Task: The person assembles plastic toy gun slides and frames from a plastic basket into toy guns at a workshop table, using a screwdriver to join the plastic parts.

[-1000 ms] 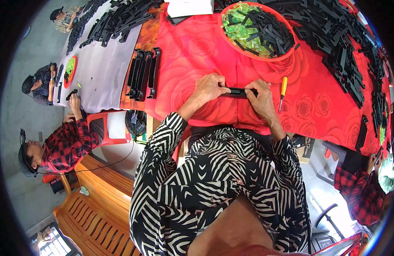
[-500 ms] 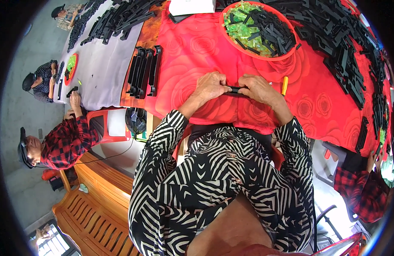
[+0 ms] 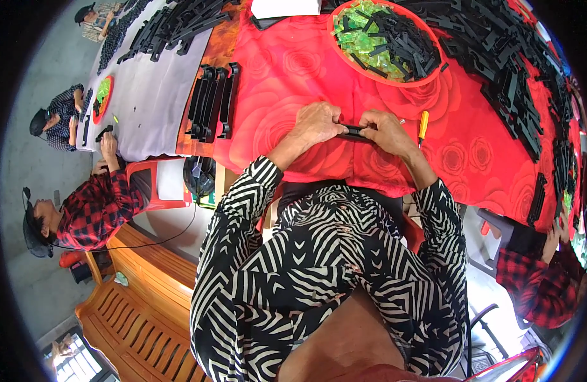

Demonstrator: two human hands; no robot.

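Note:
Between my two hands is a black plastic strip (image 3: 354, 132), held level above the near part of the red rose-patterned tablecloth (image 3: 274, 95). My left hand (image 3: 318, 122) grips its left end, thumb and fingers closed on it. On its other end my right hand (image 3: 384, 132) is closed the same way, thumb pressed along the top. The fingers cover both ends of the strip. A screwdriver with a yellow handle (image 3: 424, 125) lies just right of my right hand. Several finished-looking black strips (image 3: 210, 102) stand in a row to the left.
An orange-rimmed basin (image 3: 395, 81) of green and black small parts stands ahead. Black strips (image 3: 497, 83) are heaped at the right, others (image 3: 175, 28) at far left. A white box (image 3: 286, 7) sits at the back. Co-workers sit left (image 3: 93, 213) and right (image 3: 538, 283).
My hands stay closed on the strip and have shifted slightly, with the right thumb and fingers a little higher. The person at the left has turned the head a little.

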